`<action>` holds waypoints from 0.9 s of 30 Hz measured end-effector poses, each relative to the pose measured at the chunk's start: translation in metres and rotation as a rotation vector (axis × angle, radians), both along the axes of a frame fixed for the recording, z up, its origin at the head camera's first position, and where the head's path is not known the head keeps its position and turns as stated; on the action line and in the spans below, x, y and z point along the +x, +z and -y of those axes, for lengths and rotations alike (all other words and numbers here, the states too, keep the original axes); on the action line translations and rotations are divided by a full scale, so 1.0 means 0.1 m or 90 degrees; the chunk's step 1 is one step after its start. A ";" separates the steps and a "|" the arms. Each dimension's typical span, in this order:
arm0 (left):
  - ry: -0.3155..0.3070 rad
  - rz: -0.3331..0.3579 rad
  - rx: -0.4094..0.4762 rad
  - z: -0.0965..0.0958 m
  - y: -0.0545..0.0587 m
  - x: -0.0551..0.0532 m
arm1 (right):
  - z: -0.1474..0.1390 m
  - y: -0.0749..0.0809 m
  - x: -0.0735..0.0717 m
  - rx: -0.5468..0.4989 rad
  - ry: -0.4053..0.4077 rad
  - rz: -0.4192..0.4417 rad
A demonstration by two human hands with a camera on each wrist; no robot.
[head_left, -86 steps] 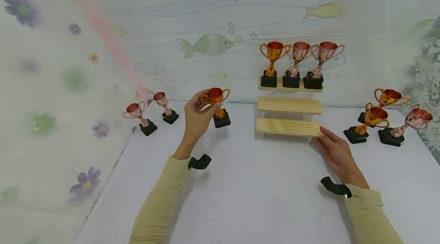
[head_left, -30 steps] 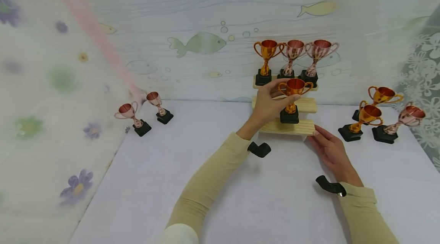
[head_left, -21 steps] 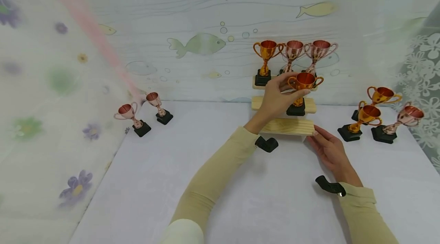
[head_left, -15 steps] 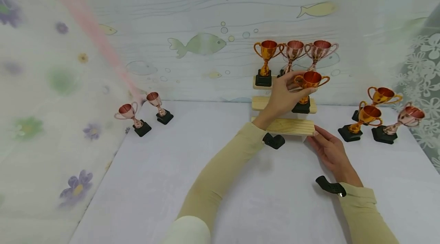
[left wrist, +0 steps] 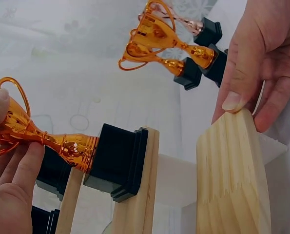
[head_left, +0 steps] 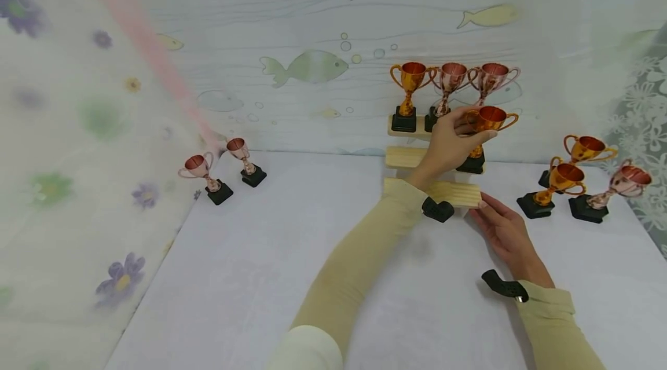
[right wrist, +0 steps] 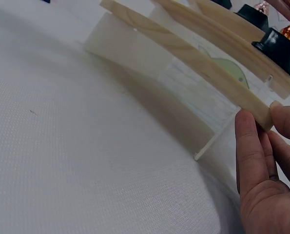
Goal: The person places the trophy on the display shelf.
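My left hand [head_left: 452, 141] grips a gold trophy cup [head_left: 491, 118] by its bowl and stem, held upright. In the left wrist view the trophy's black base [left wrist: 118, 158] is right at the middle board [left wrist: 141, 195] of a three-step wooden stand, towards the board's right end. My right hand [head_left: 504, 234] pinches the right end of the lowest board [right wrist: 208, 70], thumb on top and fingers below. On the top board [head_left: 423, 133] stand a gold trophy [head_left: 410, 77] and two rose-gold trophies [head_left: 451, 77], the right one's base hidden behind my left hand.
On the white table [head_left: 281, 231], two small rose-gold trophies [head_left: 197, 167] stand at the far left. Right of the stand are two gold trophies [head_left: 567, 176] and a rose-gold one [head_left: 630, 179], close together. A fish-patterned curtain [head_left: 312, 22] hangs behind.
My left hand has carried the gold trophy from the table's left-middle rightward to the stand, then along to the right end of the middle board. My right hand has stayed on the lowest board.
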State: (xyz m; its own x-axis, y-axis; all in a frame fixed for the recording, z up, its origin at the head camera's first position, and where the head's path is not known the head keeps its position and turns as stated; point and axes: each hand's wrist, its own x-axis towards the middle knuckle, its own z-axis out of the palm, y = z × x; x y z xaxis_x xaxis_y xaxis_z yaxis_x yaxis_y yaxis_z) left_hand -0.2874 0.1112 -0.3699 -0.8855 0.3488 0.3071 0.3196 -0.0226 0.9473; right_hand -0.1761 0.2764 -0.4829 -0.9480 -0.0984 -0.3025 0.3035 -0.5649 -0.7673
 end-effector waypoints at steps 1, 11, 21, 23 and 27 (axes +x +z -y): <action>0.003 0.002 0.001 -0.01 0.00 0.00 | 0.00 0.00 0.00 -0.001 0.001 -0.001; 0.021 -0.006 0.002 -0.05 -0.02 -0.03 | -0.01 -0.01 0.01 0.012 0.006 -0.011; 0.018 0.004 0.000 -0.04 -0.03 -0.04 | -0.01 -0.02 0.01 0.001 0.004 -0.011; 0.012 -0.002 -0.001 -0.02 -0.03 -0.02 | -0.01 -0.02 0.01 -0.004 0.004 -0.015; -0.001 -0.030 -0.006 0.08 -0.07 0.05 | -0.01 -0.02 0.00 -0.012 0.002 -0.026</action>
